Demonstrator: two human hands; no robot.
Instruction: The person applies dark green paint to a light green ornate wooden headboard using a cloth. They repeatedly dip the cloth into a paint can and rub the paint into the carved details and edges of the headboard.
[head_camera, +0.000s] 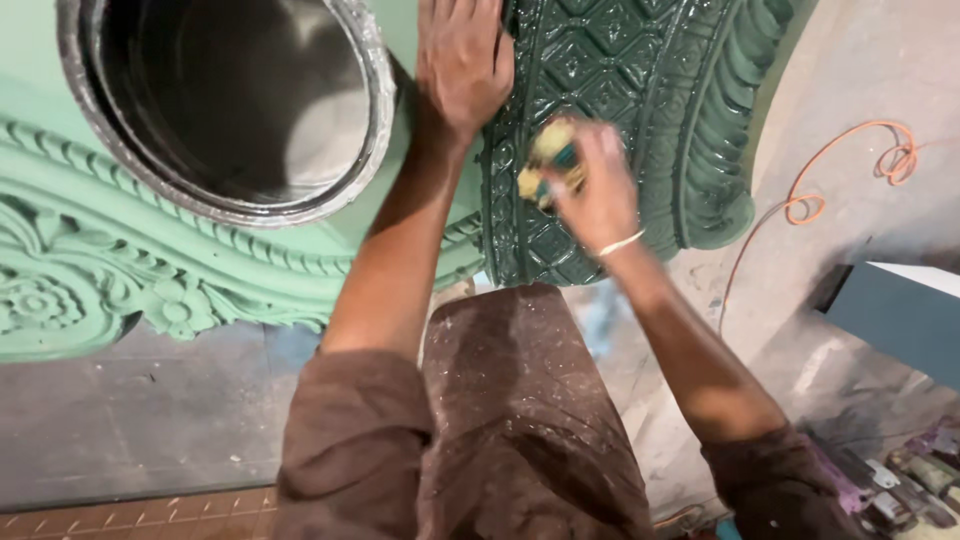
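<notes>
My right hand (592, 192) grips a yellowish sponge (548, 160) stained with green and presses it on a dark green carved panel (640, 80) with a diamond pattern and leaf border; the hand is blurred. My left hand (462, 55) lies flat, fingers spread, on the panel's left edge where it meets a pale green carved piece (90, 270). A thin white band circles my right wrist.
A large metal bucket (230, 105) with a dark inside stands on the pale green piece at upper left. An orange cable (850, 170) loops on the grey floor at right. A grey-blue box edge (900, 310) and paint-stained clutter (900, 480) sit at lower right.
</notes>
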